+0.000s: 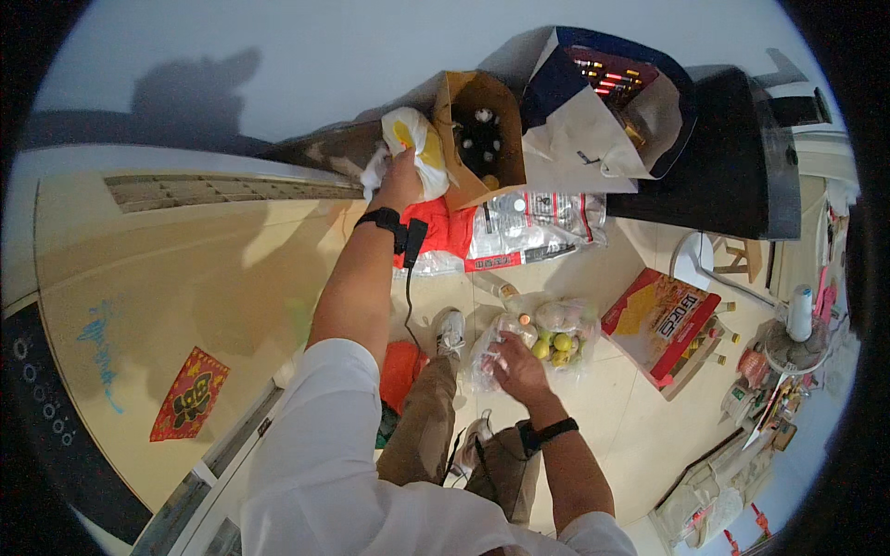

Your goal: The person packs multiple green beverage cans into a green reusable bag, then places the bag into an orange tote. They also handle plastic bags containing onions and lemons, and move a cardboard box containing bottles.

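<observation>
My left hand (403, 182) reaches forward and grips a white plastic bag (425, 165) with yellow showing on it. That bag sits at the left side of a brown paper bag (445, 118), which holds dark bottles seen from the top. Lower down, my right hand (520, 368) is at the near left side of a clear plastic bag (580, 347) on the floor, fingers curved. Yellow-green fruit (560, 343) shows inside the clear bag. Whether the right fingers pinch its plastic, I cannot tell. A bottle with an orange cap (524, 320) is by the fruit.
A large paper bag (577, 149) stands beside a black cabinet (723, 153). Red and silver packaging (528, 226) lies before the bags. To the right are a red carton (660, 323) with bottles and a fan (796, 344). A cream door panel (174, 278) is left.
</observation>
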`<state>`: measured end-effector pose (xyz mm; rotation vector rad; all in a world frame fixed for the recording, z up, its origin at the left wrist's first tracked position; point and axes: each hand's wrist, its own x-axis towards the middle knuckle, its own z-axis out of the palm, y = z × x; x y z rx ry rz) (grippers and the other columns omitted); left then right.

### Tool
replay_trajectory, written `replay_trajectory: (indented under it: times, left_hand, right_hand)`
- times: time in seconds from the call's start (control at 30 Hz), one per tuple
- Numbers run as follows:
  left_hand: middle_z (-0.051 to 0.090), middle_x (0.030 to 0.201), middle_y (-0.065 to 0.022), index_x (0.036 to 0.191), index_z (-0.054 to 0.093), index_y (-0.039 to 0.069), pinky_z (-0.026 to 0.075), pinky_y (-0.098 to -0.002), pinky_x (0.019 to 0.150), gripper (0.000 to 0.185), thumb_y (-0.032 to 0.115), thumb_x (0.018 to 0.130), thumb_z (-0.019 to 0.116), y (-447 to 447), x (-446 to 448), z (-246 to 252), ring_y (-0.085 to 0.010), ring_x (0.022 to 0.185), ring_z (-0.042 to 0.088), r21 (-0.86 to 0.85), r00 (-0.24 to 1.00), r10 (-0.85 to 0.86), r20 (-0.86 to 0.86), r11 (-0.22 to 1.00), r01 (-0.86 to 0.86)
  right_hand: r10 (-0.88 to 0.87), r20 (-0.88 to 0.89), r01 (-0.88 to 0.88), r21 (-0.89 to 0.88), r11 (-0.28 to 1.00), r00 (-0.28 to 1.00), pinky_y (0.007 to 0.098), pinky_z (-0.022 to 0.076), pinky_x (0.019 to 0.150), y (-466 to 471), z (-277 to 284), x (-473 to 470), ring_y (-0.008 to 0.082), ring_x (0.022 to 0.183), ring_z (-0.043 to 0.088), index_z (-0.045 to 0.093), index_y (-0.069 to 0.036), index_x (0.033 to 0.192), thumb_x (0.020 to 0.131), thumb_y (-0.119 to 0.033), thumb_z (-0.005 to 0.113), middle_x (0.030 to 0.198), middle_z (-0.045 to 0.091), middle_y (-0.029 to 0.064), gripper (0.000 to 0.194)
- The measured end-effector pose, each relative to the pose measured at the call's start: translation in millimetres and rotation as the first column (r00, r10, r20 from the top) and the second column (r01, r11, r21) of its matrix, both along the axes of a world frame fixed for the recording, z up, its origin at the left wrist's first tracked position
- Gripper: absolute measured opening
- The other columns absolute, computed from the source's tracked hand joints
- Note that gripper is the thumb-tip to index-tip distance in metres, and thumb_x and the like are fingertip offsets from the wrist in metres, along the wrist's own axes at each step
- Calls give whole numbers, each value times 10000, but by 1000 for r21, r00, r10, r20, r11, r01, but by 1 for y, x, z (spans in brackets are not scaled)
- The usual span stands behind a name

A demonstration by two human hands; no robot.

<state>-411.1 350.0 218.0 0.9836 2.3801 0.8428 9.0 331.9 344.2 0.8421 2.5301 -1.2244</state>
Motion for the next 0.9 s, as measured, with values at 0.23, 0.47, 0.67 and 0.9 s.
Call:
replay_trajectory:
  times: [0.23,0.47,0.67,0.9]
  left_hand:
    - [237,1540,-256,1451,310,-27,347,-397,1117,637,26,862,547,-28,17,7,-377,1402,308,-187,983,-174,55,966,181]
    - [392,1451,-205,1386,426,2,456,-361,1005,512,111,922,613,-112,70,43,-301,1239,513,62,939,-71,337,997,53]
    - [665,1089,-90,1248,565,23,495,-317,905,332,232,989,563,-186,126,94,-178,1003,624,-90,776,70,627,996,-18]
    - [668,1041,-74,1174,595,29,500,-302,856,270,212,977,569,-217,200,87,-152,964,621,-130,682,238,692,970,-207]
  right_hand:
    - [-355,23,349,128,928,935,427,479,954,74,-23,103,375,1114,572,575,-91,1216,831,-128,676,1236,581,164,400]
    - [-656,-28,586,480,653,754,359,509,872,157,-8,263,264,1040,599,587,-50,1017,904,-180,649,1141,614,104,183]
    - [-774,139,563,608,560,618,312,517,703,181,97,369,187,831,628,646,-89,1094,946,-249,624,1120,612,90,218]
    - [-696,-89,702,93,706,712,296,502,833,93,128,246,157,1003,604,643,-58,1116,916,-51,620,1128,633,48,202]
